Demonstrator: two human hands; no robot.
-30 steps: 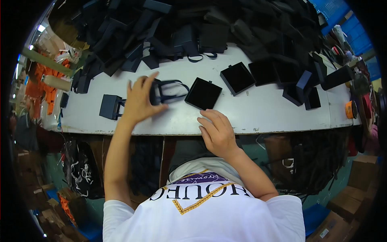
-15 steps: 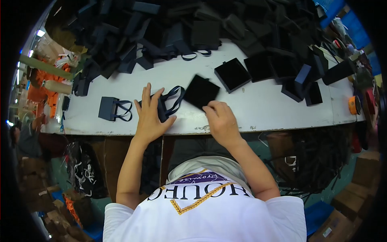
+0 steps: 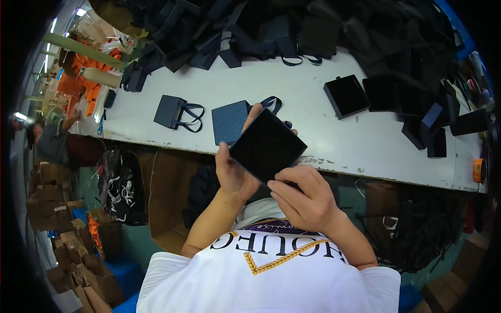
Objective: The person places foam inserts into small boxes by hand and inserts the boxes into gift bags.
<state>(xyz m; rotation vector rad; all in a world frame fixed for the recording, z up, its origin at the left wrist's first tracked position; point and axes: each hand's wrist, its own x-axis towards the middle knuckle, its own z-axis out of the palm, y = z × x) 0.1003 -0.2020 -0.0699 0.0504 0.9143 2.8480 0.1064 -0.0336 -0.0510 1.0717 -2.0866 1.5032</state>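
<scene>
Both my hands hold a shallow square black box tray (image 3: 269, 146), tilted in front of my chest at the table's front edge. My left hand (image 3: 232, 176) is closed around its left and far side, with some fingers hidden behind it. At the near right corner, my right hand (image 3: 309, 199) pinches the edge. Just behind the tray lies a dark blue box (image 3: 227, 123) with ribbon handles, partly covered by my left fingers and the tray. Further left on the table is another small blue box (image 3: 169, 111) with ribbon loops.
A large heap of dark boxes (image 3: 282, 34) fills the back of the white table (image 3: 219, 86). Another open black tray (image 3: 347, 97) lies to the right, beside more boxes. An orange tape roll (image 3: 478, 170) sits at the right edge. Cardboard boxes stand on the floor; a person (image 3: 57, 138) is far left.
The black tray has come off the table towards my body, and my left hand has moved from the blue box onto it. My right hand has moved nearer me. The view has shifted.
</scene>
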